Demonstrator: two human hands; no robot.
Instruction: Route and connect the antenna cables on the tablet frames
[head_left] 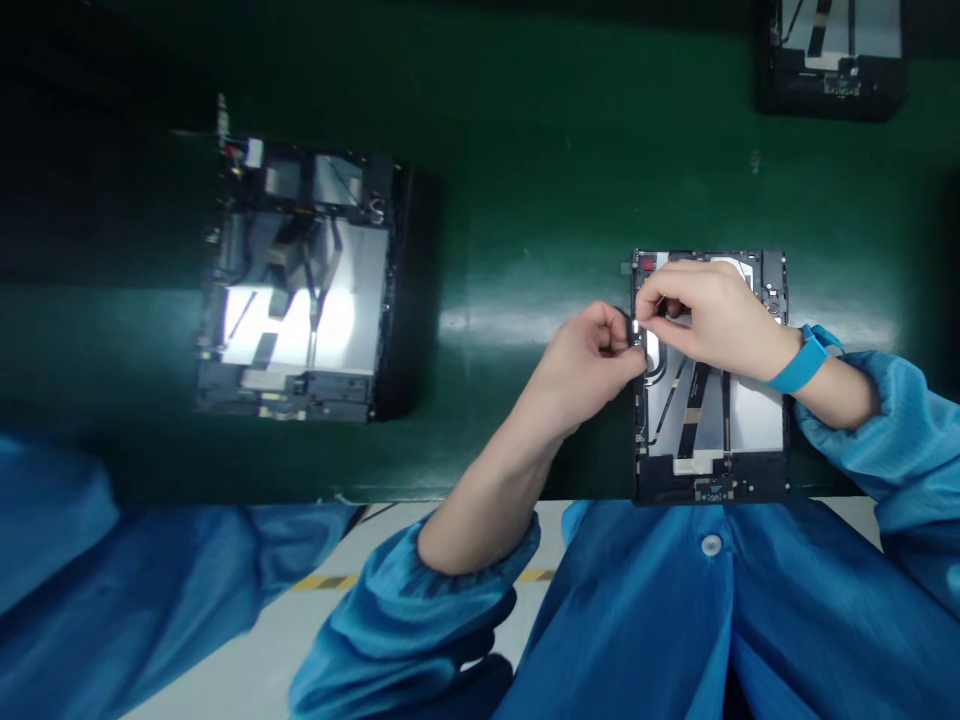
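Note:
An open tablet chassis [739, 440] with a silver inner plate and black ribbon cables lies on the green belt in front of me. My left hand [592, 362] rests at its left edge, fingers pinched against the frame. My right hand [705, 310], with a blue wristband, lies over the upper left part of the chassis. Its fingertips pinch a small silvery part [651, 322] near the left edge, close to my left fingertips. The hands cover what lies beneath.
A second open tablet chassis [300, 280] sits further left on the green belt [510, 200]. A third chassis [832, 50] is at the top right edge. Another person's blue sleeve [90, 560] fills the lower left. A pale floor with yellow marking shows below the belt.

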